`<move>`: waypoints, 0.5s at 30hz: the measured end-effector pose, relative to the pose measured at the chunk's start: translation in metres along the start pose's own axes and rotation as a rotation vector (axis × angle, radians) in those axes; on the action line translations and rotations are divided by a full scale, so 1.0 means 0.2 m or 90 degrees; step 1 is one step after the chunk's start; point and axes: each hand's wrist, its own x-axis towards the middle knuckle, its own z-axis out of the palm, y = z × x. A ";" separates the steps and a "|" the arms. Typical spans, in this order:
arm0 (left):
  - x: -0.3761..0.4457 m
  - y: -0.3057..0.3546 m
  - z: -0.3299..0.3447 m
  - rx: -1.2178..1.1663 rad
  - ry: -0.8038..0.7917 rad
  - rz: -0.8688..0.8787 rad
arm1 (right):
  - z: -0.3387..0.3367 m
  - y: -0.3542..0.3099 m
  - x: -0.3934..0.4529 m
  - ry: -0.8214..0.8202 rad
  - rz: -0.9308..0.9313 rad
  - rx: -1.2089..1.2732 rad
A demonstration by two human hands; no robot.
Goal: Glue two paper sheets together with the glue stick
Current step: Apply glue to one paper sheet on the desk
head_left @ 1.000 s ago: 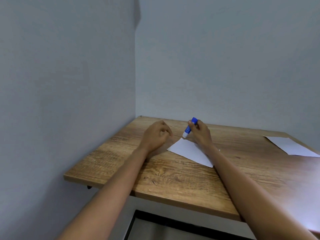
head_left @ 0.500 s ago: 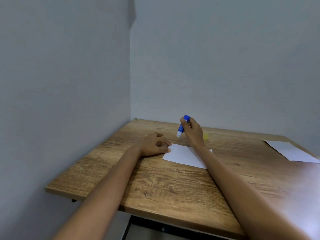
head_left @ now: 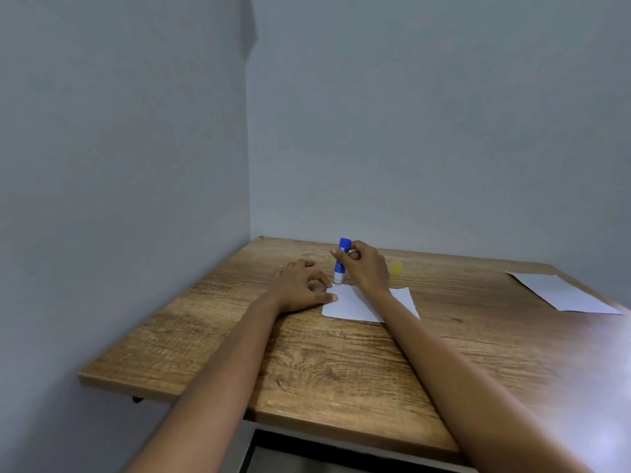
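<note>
Glue stick upright between right-hand fingers.

Sheet middle under right forearm; glue stick label unreadable.

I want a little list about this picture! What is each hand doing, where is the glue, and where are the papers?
left hand: pressing the near paper's left edge
right hand: grip closed on the glue stick
glue stick: nearly upright, white tip down at the paper's far corner
near paper: flat on the table, under both hands
far paper: flat at the table's right edge, untouched
yellow cap: on the table, behind the right hand
table: wooden
</note>
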 end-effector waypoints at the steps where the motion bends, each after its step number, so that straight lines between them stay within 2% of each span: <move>1: 0.00 0.00 0.00 -0.002 0.001 -0.001 | 0.00 0.00 0.00 -0.005 -0.004 -0.006; 15: -0.02 0.02 -0.01 0.028 0.004 -0.001 | -0.09 0.04 -0.02 0.016 0.026 -0.040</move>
